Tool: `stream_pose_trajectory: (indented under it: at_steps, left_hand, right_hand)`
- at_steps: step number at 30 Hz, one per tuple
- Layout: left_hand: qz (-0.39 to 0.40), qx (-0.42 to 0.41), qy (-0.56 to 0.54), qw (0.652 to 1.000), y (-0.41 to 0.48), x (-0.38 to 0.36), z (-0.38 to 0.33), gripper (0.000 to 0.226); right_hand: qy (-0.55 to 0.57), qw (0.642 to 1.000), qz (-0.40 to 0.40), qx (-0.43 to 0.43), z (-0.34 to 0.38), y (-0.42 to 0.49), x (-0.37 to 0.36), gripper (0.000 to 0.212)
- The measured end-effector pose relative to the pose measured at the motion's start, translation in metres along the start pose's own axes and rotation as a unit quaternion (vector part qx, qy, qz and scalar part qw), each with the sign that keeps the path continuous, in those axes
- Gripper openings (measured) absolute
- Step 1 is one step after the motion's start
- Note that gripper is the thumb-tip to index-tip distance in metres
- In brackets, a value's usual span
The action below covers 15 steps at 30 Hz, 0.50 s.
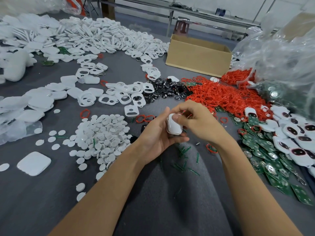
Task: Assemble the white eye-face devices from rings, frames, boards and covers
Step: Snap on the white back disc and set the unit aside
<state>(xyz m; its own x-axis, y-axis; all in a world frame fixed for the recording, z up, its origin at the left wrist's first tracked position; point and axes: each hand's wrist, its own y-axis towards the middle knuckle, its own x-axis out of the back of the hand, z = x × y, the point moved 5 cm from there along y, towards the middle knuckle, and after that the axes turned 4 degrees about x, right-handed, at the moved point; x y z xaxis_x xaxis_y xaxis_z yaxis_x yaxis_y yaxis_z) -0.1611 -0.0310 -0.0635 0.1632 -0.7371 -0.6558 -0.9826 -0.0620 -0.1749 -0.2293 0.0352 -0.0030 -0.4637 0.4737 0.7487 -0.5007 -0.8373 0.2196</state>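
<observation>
- While white covers (34,163) lie far left on the grey surface (51,201), a heap of discs (102,133) sits near the left forearm.
- Frames (122,96) are scattered behind the discs.
- At centre, the left hand (156,135) cradles the device (174,124), fingers curled beneath it.
- The right hand (199,120) pinches the device's top, thumb pressed on its back.
- Red rings (226,97) pile up right of the hands.
- Green boards (265,150) and finished units (298,138) lie farthest right.
</observation>
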Motion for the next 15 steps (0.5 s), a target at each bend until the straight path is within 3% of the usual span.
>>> stream_pose_trajectory:
  at_steps: [5,15]
  left_hand:
    - [0.007,-0.019,0.005,1.000,0.000,0.002,0.000,0.023]
    - [0.009,-0.079,0.065,0.995,-0.001,0.001,-0.006,0.029]
  right_hand:
    - [-0.011,0.999,-0.042,0.007,-0.002,0.000,0.001,0.012]
    - [0.108,0.987,-0.119,-0.015,-0.013,-0.001,-0.004,0.017]
